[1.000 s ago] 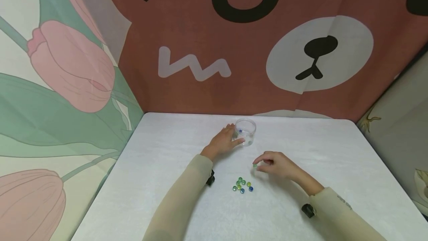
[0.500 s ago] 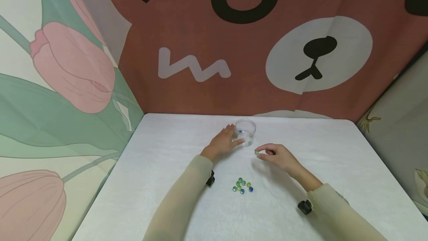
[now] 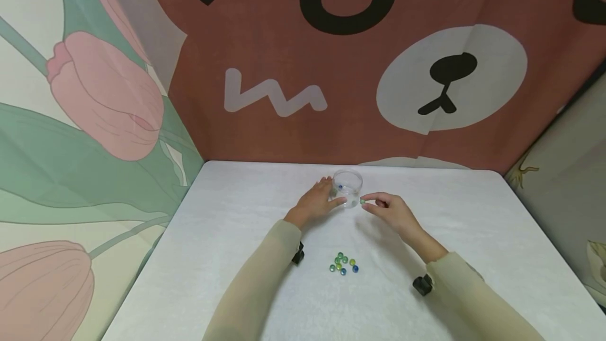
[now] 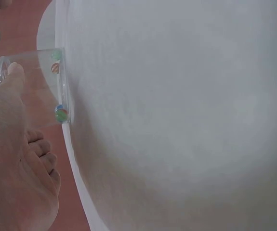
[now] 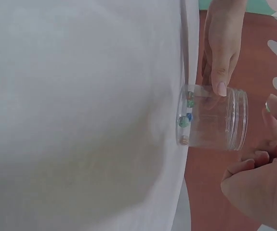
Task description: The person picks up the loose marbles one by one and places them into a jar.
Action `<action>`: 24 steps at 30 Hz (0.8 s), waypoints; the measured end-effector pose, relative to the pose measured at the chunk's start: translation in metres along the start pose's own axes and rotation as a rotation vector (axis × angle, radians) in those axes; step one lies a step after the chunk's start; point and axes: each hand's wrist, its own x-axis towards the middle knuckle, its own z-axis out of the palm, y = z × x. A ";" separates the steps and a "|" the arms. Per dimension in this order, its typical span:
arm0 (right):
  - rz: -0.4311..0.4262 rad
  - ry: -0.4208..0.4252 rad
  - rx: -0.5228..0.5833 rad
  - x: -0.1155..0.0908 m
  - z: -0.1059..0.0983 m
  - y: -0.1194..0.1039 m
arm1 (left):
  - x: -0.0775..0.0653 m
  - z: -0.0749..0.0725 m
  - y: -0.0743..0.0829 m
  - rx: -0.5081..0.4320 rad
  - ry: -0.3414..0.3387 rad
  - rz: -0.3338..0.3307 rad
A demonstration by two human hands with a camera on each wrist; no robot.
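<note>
A clear plastic jar [image 3: 350, 178] stands upright near the table's back edge, with several marbles [image 5: 184, 121] on its bottom. My left hand [image 3: 314, 202] holds it from the left, thumb on the near side and fingers toward the back. Just right of the jar, my right hand [image 3: 394, 216] pinches a light green marble [image 3: 362, 201] between thumb and index finger. In the right wrist view only a sliver of this marble shows beside the jar's mouth. A loose cluster of green, yellow and blue marbles [image 3: 344, 260] lies on the table in front of the jar.
A white cloth covers the table [image 3: 227, 214]. Behind it hangs a brown curtain [image 3: 265, 136] with a bear face, and a tulip-print curtain [image 3: 109, 93] hangs at the left. Both forearms reach in from the front, either side of the loose marbles.
My right hand has carried the green marble up and away from the cluster, to the jar's right side. The left hand and jar have stayed in place.
</note>
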 end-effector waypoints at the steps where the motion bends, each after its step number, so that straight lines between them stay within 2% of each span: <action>1: 0.007 0.007 0.008 0.002 0.000 -0.001 | 0.000 0.000 0.000 0.001 0.000 0.001; 16: 0.050 0.149 0.136 0.026 0.005 -0.012 | 0.001 0.001 0.000 0.030 0.008 0.012; 24: 0.084 0.159 0.230 0.038 0.009 -0.014 | 0.000 -0.001 0.001 0.048 0.011 0.029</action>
